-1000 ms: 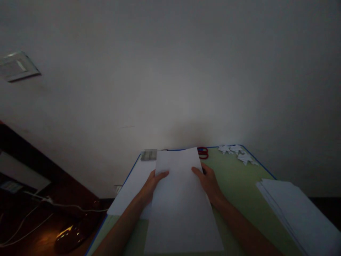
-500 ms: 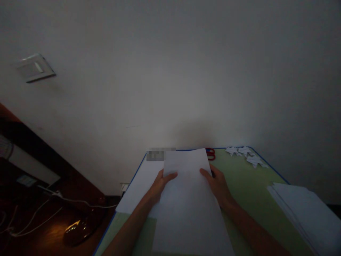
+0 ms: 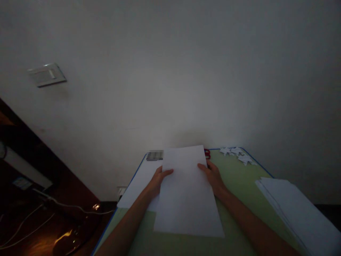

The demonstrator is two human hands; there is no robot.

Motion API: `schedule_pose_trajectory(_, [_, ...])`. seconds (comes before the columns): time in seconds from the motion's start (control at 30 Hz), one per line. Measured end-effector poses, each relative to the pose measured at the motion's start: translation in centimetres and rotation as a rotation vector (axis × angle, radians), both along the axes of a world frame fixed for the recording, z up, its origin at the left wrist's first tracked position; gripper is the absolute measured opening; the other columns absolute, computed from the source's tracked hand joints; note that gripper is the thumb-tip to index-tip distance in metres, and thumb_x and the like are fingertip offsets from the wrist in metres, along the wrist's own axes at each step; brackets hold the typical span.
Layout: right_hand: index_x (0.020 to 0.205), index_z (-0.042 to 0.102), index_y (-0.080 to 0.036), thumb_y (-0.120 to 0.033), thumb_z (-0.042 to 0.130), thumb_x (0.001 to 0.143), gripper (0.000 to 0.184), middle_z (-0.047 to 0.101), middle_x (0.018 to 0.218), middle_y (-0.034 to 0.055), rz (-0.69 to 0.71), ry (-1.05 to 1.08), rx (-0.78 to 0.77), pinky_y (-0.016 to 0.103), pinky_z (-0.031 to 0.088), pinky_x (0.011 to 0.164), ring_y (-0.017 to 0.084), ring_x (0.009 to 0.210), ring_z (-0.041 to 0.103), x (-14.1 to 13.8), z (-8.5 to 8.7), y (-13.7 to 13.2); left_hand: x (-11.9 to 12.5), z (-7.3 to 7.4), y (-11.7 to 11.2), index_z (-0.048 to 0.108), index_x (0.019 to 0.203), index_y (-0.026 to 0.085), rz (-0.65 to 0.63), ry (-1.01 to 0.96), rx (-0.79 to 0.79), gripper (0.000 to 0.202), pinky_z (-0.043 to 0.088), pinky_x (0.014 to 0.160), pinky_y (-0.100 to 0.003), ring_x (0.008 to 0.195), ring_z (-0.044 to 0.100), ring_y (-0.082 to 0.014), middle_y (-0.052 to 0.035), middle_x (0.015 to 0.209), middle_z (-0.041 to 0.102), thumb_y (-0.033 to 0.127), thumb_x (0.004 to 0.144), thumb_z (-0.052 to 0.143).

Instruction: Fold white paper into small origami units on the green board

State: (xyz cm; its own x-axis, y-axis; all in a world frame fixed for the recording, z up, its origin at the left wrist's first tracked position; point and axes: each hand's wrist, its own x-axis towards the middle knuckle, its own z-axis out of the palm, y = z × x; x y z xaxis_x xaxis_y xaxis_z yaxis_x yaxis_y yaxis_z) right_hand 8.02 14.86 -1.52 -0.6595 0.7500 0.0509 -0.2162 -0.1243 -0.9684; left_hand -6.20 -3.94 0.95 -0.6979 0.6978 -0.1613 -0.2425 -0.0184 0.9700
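Note:
A sheet of white paper (image 3: 186, 199) is held up over the green tabletop, its long side running away from me. My left hand (image 3: 157, 179) grips its left edge, thumb on top and fingers hidden underneath. On the opposite edge, my right hand (image 3: 213, 176) pinches the sheet the same way. Another white sheet (image 3: 137, 190) lies flat on the table at the left, partly covered by my left arm and the held paper. Red-handled scissors (image 3: 207, 154) show at the far edge, their blades hidden behind the held sheet.
Several cut white paper pieces (image 3: 243, 158) lie at the far right corner. A stack of white paper (image 3: 295, 206) sits along the right side of the green table (image 3: 237, 188). The wall (image 3: 186, 89) rises right behind. White cables (image 3: 77, 207) run over the dark floor at left.
The held sheet's near edge has come into view above the tabletop. My whole view has shifted slightly; both hands keep their grip on the paper.

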Motion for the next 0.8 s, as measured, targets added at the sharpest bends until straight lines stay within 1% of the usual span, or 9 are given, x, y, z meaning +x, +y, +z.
schedule_pose_trajectory(0.1, [0.098, 0.072, -0.018, -0.038, 0.074, 0.065, 0.039, 0.076, 0.09, 0.0047, 0.038, 0.001, 0.03, 0.033, 0.049, 0.067, 0.023, 0.075, 0.065, 0.2, 0.1, 0.3, 0.6, 0.1, 0.2, 0.071, 0.106, 0.012, -0.002, 0.034, -0.026, 0.039, 0.06, 0.073, -0.039, 0.081, 0.075, -0.0293, -0.0142, 0.095, 0.079, 0.025, 0.07, 0.079])
schedule_pose_trajectory(0.17, [0.099, 0.072, -0.018, -0.035, 0.075, 0.063, 0.039, 0.076, 0.092, 0.0052, 0.065, 0.011, 0.08, 0.033, 0.05, 0.069, 0.024, 0.078, 0.066, 0.5, 0.4, 0.4, 1.2, 0.3, 0.2, 0.071, 0.106, 0.012, 0.002, 0.05, -0.031, 0.039, 0.06, 0.071, -0.038, 0.076, 0.075, -0.0277, -0.0137, 0.094, 0.079, 0.026, 0.07, 0.078])
schedule_pose_trajectory(0.23, [0.096, 0.073, -0.018, -0.033, 0.075, 0.061, 0.038, 0.077, 0.092, 0.0053, 0.039, 0.015, 0.117, 0.033, 0.05, 0.071, 0.024, 0.079, 0.066, 0.9, 0.6, 0.4, 1.6, 0.5, 0.2, 0.071, 0.107, 0.011, -0.011, 0.067, -0.024, 0.04, 0.059, 0.067, -0.036, 0.072, 0.073, -0.0258, -0.0135, 0.092, 0.079, 0.026, 0.07, 0.079])
schedule_pose_trajectory(0.3, [0.095, 0.073, -0.018, -0.034, 0.075, 0.059, 0.039, 0.077, 0.09, 0.0049, 0.014, 0.016, 0.111, 0.032, 0.05, 0.07, 0.024, 0.078, 0.066, 1.1, 0.7, 0.4, 1.7, 0.5, 0.2, 0.071, 0.107, 0.011, -0.037, 0.093, 0.003, 0.042, 0.058, 0.065, -0.034, 0.069, 0.072, -0.0241, -0.0133, 0.091, 0.078, 0.027, 0.069, 0.079])
schedule_pose_trajectory(0.33, [0.095, 0.073, -0.018, -0.034, 0.075, 0.058, 0.04, 0.077, 0.089, 0.0045, 0.009, 0.016, 0.09, 0.033, 0.051, 0.069, 0.023, 0.076, 0.066, 1.2, 0.6, 0.5, 1.7, 0.4, 0.1, 0.071, 0.108, 0.011, -0.062, 0.1, 0.016, 0.043, 0.058, 0.065, -0.033, 0.07, 0.072, -0.024, -0.0136, 0.092, 0.078, 0.027, 0.069, 0.08])
schedule_pose_trajectory(0.43, [0.095, 0.072, -0.018, -0.037, 0.073, 0.059, 0.041, 0.077, 0.084, 0.0039, 0.036, 0.006, 0.032, 0.033, 0.051, 0.065, 0.023, 0.071, 0.066, 1.0, 0.3, 0.8, 1.2, 0.0, 0.1, 0.071, 0.107, 0.01, -0.067, 0.102, 0.034, 0.044, 0.058, 0.066, -0.033, 0.075, 0.074, -0.0248, -0.0144, 0.092, 0.078, 0.026, 0.067, 0.08])
schedule_pose_trajectory(0.53, [0.099, 0.072, -0.018, -0.037, 0.071, 0.058, 0.046, 0.076, 0.081, 0.0026, 0.043, 0.024, 0.015, 0.033, 0.051, 0.063, 0.024, 0.07, 0.067, 0.6, -0.1, 1.1, 0.7, -0.5, 0.1, 0.071, 0.107, 0.011, -0.082, 0.12, 0.062, 0.046, 0.058, 0.067, -0.032, 0.076, 0.074, -0.0249, -0.0142, 0.093, 0.078, 0.026, 0.065, 0.082])
schedule_pose_trajectory(0.67, [0.098, 0.072, -0.017, -0.037, 0.07, 0.058, 0.045, 0.075, 0.08, 0.0021, 0.046, 0.041, 0.017, 0.032, 0.051, 0.062, 0.023, 0.068, 0.066, 0.4, -0.4, 1.3, 0.5, -0.7, 0.0, 0.071, 0.108, 0.012, -0.074, 0.144, 0.065, 0.046, 0.059, 0.069, -0.033, 0.078, 0.075, -0.0255, -0.0143, 0.095, 0.079, 0.027, 0.066, 0.082])
schedule_pose_trajectory(0.8, [0.093, 0.072, -0.017, -0.038, 0.07, 0.06, 0.039, 0.075, 0.079, 0.0026, 0.031, 0.03, 0.058, 0.032, 0.051, 0.062, 0.023, 0.068, 0.066, 0.4, -0.7, 1.3, 0.8, -0.4, 0.1, 0.071, 0.108, 0.011, -0.065, 0.146, 0.051, 0.045, 0.059, 0.069, -0.034, 0.076, 0.074, -0.0252, -0.0147, 0.095, 0.079, 0.026, 0.066, 0.081])
